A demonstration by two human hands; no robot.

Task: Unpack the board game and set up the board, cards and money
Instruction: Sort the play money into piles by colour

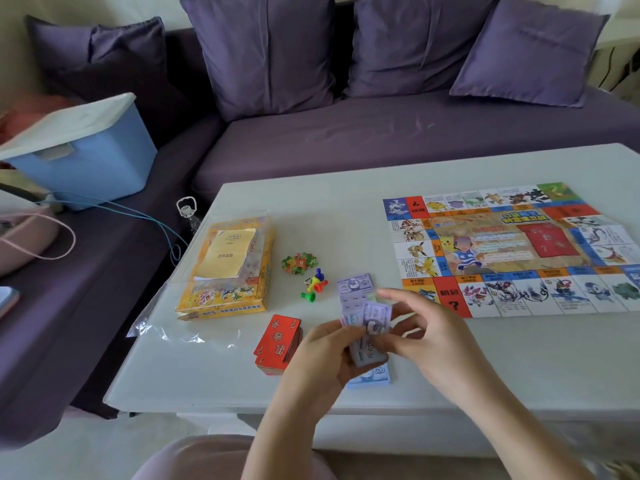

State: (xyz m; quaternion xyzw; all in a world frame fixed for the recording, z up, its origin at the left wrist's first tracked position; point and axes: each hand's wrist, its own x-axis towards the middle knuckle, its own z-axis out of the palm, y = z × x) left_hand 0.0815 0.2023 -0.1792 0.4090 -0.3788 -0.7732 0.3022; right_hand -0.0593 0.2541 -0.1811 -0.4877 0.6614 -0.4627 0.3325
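Both left hand [322, 351] and right hand [429, 337] grip banknotes [375, 315] over a white table [311, 220] beside a sofa [346, 140].

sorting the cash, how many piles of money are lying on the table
2: a purple 200 pile just beyond the left hand and right hand, a blue 500 pile beneath them. Both hands grip a further bundle and may hide more.

1. White rectangular table top [277, 209]: smooth, faint sheen.
2. Colour-printed rectangular game board [502, 251]: thin printed card, creased at folds, low gloss.
3. Purple paper banknotes [377, 315]: thin, matt.
4. Red-backed card deck [277, 344]: stiff card, slight gloss.
5. Yellow cardboard game box [221, 299]: printed, semi-gloss.
6. Clear plastic film wrapper [156, 327]: crinkled, shiny.
7. Small coloured plastic pawns [317, 285]: glossy.
8. Purple cloth sofa [346, 140]: matt weave.
9. Pale blue plastic storage bin [86, 168]: smooth.
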